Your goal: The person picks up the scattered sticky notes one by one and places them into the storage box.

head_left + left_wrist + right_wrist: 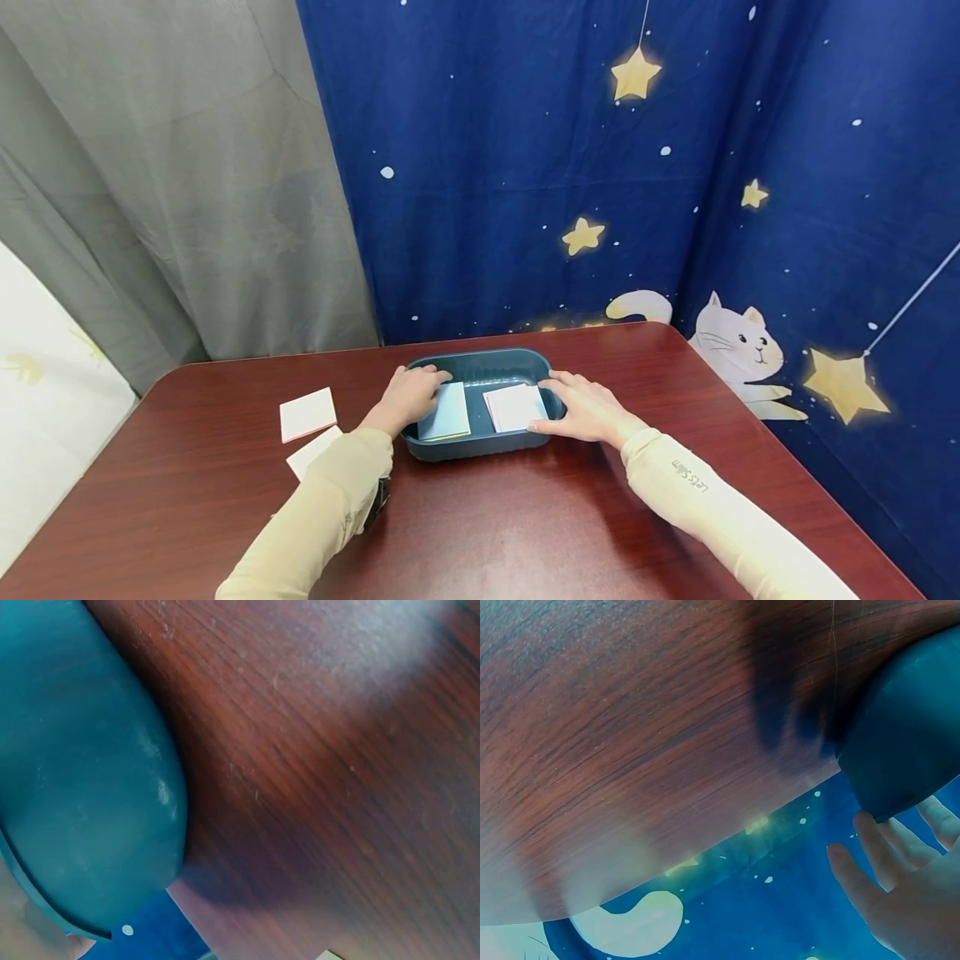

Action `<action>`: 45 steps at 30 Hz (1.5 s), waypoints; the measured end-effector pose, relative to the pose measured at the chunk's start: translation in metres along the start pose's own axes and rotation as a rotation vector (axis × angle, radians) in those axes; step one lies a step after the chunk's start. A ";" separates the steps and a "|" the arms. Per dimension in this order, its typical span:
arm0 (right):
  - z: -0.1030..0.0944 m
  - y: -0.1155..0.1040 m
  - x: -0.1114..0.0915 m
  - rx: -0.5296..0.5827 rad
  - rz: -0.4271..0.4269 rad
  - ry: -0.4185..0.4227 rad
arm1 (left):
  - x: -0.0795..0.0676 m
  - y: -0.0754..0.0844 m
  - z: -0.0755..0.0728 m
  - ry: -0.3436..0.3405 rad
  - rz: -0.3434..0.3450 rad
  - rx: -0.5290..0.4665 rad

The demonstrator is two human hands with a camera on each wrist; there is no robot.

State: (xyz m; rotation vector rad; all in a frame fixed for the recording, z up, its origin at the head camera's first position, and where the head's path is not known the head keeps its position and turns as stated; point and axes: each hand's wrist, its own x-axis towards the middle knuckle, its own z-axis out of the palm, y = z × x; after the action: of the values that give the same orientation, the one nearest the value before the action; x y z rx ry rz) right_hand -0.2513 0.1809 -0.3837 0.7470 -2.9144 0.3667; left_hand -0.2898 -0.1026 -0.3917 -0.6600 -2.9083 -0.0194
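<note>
A dark teal oval plastic basket (480,450) stands on the table between both hands. Over its left end lies my left hand (412,393), fingers reaching inside the rim beside a light blue pad of paper (447,410). How firmly they hold is hidden; the left wrist view shows mostly the basket's outer wall (97,787). At the right end is my right hand (588,408), thumb and fingers spread about the rim near a stack of white paper pads (516,408). In the right wrist view its fingers (889,859) look loosely extended, at the basket's edge.
Two white square pads lie left of the basket: a farther pad (308,414) with a pinkish edge and a nearer pad (307,454) partly behind the left sleeve. The reddish-brown table (480,533) ends at a blue star-print curtain (510,167) and a grey curtain (210,183).
</note>
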 end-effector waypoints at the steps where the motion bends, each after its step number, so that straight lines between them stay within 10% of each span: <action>1: 0.000 0.000 0.000 0.001 0.001 0.000 | 0.000 0.000 0.000 -0.002 -0.001 0.000; 26: 0.004 0.002 0.005 -0.004 0.009 0.005 | -0.028 -0.015 -0.022 0.175 0.121 -0.074; 45: 0.004 0.002 0.009 0.001 0.014 0.007 | -0.081 -0.049 -0.048 0.331 0.137 -0.043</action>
State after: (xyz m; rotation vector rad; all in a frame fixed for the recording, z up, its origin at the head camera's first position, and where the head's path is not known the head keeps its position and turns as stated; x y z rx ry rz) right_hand -0.2602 0.1769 -0.3866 0.7239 -2.9150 0.3706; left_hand -0.2316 -0.1841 -0.3560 -0.7794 -2.5476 -0.1592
